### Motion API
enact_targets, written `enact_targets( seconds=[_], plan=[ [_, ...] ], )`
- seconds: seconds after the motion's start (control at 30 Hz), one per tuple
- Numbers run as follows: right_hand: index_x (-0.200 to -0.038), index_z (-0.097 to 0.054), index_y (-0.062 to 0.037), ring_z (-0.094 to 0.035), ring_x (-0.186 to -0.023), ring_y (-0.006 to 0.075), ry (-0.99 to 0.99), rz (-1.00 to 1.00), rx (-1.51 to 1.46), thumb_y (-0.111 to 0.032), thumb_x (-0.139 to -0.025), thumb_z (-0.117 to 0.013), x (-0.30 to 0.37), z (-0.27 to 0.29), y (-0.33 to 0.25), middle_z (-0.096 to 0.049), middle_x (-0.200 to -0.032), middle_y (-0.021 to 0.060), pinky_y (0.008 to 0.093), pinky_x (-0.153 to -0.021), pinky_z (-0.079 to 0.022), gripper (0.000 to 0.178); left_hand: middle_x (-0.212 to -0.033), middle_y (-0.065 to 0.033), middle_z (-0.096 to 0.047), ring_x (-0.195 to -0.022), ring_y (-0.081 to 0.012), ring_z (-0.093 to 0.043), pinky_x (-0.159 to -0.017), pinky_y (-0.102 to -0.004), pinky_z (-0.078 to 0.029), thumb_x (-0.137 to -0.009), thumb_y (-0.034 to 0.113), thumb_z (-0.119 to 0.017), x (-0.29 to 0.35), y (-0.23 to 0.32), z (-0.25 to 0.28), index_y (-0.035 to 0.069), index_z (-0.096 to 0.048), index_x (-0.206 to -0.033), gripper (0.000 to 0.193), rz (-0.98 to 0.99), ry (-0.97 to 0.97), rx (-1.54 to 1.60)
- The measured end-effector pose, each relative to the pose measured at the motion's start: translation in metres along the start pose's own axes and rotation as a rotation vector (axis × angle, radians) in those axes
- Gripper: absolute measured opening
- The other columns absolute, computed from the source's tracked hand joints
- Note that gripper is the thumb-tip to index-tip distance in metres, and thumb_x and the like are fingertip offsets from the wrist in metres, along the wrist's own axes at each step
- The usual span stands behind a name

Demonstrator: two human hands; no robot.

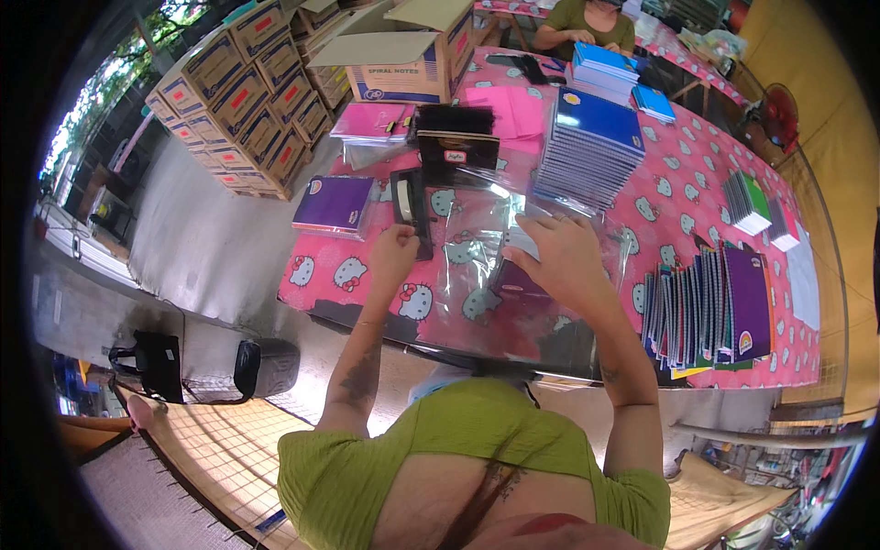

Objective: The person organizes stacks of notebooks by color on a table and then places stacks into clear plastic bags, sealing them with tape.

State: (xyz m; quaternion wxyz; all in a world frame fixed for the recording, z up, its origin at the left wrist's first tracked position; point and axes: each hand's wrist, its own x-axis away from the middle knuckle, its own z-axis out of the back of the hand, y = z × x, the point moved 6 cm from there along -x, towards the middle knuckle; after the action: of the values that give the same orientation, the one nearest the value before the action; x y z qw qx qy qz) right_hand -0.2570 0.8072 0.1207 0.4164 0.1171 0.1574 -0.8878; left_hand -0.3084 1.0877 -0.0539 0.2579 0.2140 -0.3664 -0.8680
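My left hand [396,249] is closed in a pinch beside the near end of a long black tape dispenser [423,240]. Whatever lies between its fingertips is too small to make out. My right hand [564,257] rests with outstretched fingers on a purple spiral notebook [521,282], partly hidden under it. Shiny clear plastic film [463,284] spreads around that notebook. To the left lies a wrapped stack of purple notebooks [332,203]. Behind the film stands a tall stack of blue spiral notebooks [591,151].
A row of upright notebooks [706,307] stands at the right on the pink patterned table [665,215]. Farther back are pink notebooks [374,121], a black box [458,151] and an open carton [394,73]. Stacked cartons [243,101] fill the far left. Another person [591,32] sits opposite.
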Motion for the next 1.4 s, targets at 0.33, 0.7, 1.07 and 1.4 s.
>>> enact_targets(
  seconds=[0.33, 0.7, 1.07, 1.4],
  plan=[
    [-0.118, -0.067, -0.0075, -0.064, -0.095, 0.0294, 0.034, -0.011, -0.026, -0.043, -0.086, -0.067, -0.002, -0.006, 0.003, -0.070, -0.103, 0.0102, 0.0440, -0.088, -0.042, 0.048, -0.079, -0.0112, -0.072, -0.074, -0.0224, -0.071, -0.071, -0.0394, -0.052, -0.086, 0.021, -0.069, 0.012, -0.061, -0.021, 0.008, -0.068, -0.091, 0.014, 0.085, 0.076, -0.231],
    [-0.110, -0.067, -0.0079, -0.066, -0.095, 0.0268, -0.036, -0.071, 0.012, -0.038, -0.082, -0.070, -0.010, -0.003, -0.004, -0.069, -0.100, 0.0079, 0.0448, -0.085, -0.042, 0.041, -0.102, -0.0026, -0.058, -0.096, -0.0135, -0.058, -0.081, -0.0266, -0.047, -0.090, 0.002, -0.066, -0.009, 0.181, -0.035, 0.004, -0.063, -0.119, 0.029, -0.656, -0.721, 0.681],
    [-0.104, -0.064, -0.0109, -0.061, -0.102, 0.0304, 0.237, -0.018, -0.010, -0.028, -0.072, -0.081, 0.049, 0.044, 0.055, -0.065, -0.106, 0.0074, 0.0453, -0.091, -0.042, 0.040, -0.135, -0.0075, -0.050, -0.128, -0.0234, -0.042, -0.105, -0.0385, -0.033, -0.083, 0.008, -0.073, -0.026, 0.214, -0.015, 0.013, -0.076, -0.099, 0.017, -0.971, -0.689, 0.437],
    [-0.120, -0.061, -0.0129, -0.050, -0.120, 0.0313, 0.108, 0.075, -0.234, -0.030, -0.070, -0.084, 0.077, -0.039, 0.093, -0.056, -0.125, 0.0085, 0.0444, -0.102, -0.036, 0.057, -0.142, -0.0091, -0.046, -0.131, -0.0313, -0.039, -0.108, -0.0485, -0.025, -0.075, 0.014, -0.079, 0.015, 0.245, -0.062, 0.025, -0.078, -0.093, 0.021, -1.130, -0.333, 0.254]
  ],
)
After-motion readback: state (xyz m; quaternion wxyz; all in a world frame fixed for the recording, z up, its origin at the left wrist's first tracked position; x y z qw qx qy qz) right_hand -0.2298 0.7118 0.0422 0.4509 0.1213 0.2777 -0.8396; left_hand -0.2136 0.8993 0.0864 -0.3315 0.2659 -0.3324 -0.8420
